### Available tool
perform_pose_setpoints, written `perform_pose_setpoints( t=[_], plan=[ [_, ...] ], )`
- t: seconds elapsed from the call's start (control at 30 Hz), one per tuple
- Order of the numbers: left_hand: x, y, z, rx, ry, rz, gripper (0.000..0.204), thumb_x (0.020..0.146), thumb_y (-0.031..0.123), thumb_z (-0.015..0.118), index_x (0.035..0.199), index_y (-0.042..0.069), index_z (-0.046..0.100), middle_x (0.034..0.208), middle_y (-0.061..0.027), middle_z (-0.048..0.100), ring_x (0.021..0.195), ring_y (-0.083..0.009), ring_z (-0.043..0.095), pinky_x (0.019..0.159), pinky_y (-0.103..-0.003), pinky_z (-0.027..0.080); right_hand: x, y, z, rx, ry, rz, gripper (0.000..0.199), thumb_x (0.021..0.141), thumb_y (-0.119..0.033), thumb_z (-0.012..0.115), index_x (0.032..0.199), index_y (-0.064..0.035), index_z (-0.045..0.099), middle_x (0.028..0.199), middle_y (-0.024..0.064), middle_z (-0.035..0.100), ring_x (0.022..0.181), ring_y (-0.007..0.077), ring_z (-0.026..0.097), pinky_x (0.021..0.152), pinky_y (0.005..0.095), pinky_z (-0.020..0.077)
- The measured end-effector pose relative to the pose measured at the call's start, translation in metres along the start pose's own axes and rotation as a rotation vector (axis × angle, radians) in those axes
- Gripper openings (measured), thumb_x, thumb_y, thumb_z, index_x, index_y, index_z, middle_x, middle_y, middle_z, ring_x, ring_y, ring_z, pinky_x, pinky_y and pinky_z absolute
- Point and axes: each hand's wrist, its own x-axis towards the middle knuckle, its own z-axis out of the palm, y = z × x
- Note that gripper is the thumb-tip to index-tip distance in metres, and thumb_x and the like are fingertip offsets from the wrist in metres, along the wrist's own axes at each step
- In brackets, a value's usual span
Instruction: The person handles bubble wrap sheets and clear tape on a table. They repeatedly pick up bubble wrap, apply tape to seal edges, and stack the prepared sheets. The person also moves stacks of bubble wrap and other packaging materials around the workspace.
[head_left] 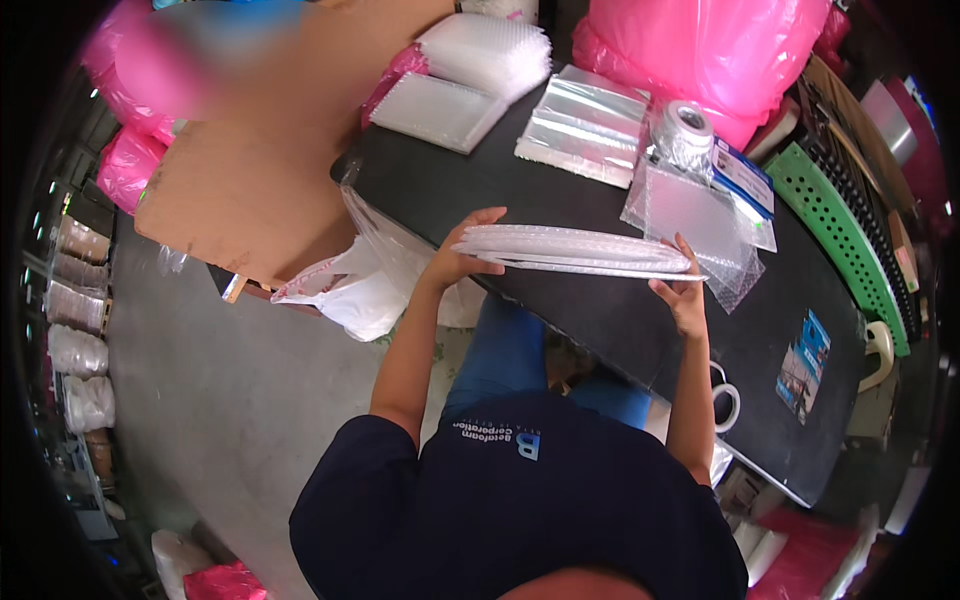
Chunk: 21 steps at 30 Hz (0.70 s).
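Observation:
I hold a flat stack of white bubble-wrap bags (575, 250) edge-on above the black table (600, 320). My left hand (462, 250) grips its left end and my right hand (682, 290) grips its right end. Under the stack's right end lie clear bubble-wrap sheets (690, 215) on the table. My dark shirt fills the lower middle of the view.
On the table's far side lie white bubble bags (470, 70), clear plastic bags (585, 125), a tape roll (688, 125) and a blue-white packet (745, 175). A green perforated basket (845, 230) sits right, pink bags (700, 50) behind, a cardboard sheet (260, 160) left, a white bag (350, 290) hanging.

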Motion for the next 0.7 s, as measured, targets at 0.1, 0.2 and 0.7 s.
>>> perform_pose_setpoints(
  t=[0.1,0.2,0.7],
  plan=[
    [0.002,-0.025,0.008,-0.151,-0.026,-0.097,0.086,0.051,0.006,0.08,0.127,0.007,0.039,0.126,-0.0082,0.045,0.117,-0.0196,0.041,0.097,-0.033,0.034,-0.011,0.013,-0.007,-0.182,0.002,-0.053,0.095,0.064,-0.01,0.077,0.14,-0.0078,0.019,0.139,0.0163,0.028,0.126,0.023,0.032,0.102,0.0349,0.0269],
    [0.002,-0.036,0.018,-0.245,0.093,-0.082,0.086,0.053,0.011,0.081,0.128,0.007,0.038,0.126,-0.0098,0.044,0.118,-0.0206,0.04,0.099,-0.035,0.032,-0.015,0.017,-0.009,-0.11,-0.011,-0.012,0.097,0.065,-0.015,0.078,0.141,-0.0121,0.018,0.141,0.0159,0.024,0.124,0.0244,0.034,0.102,0.037,0.0294],
    [0.016,-0.052,0.022,0.072,0.079,-0.053,0.074,0.054,0.012,0.083,0.119,0.005,0.047,0.111,-0.006,0.055,0.102,-0.0177,0.051,0.088,-0.031,0.042,0.019,0.047,-0.002,-0.252,0.012,0.041,0.087,0.058,-0.008,0.081,0.129,-0.0022,0.032,0.125,0.0113,0.042,0.114,0.0203,0.042,0.097,0.0307,0.0343]
  ],
)
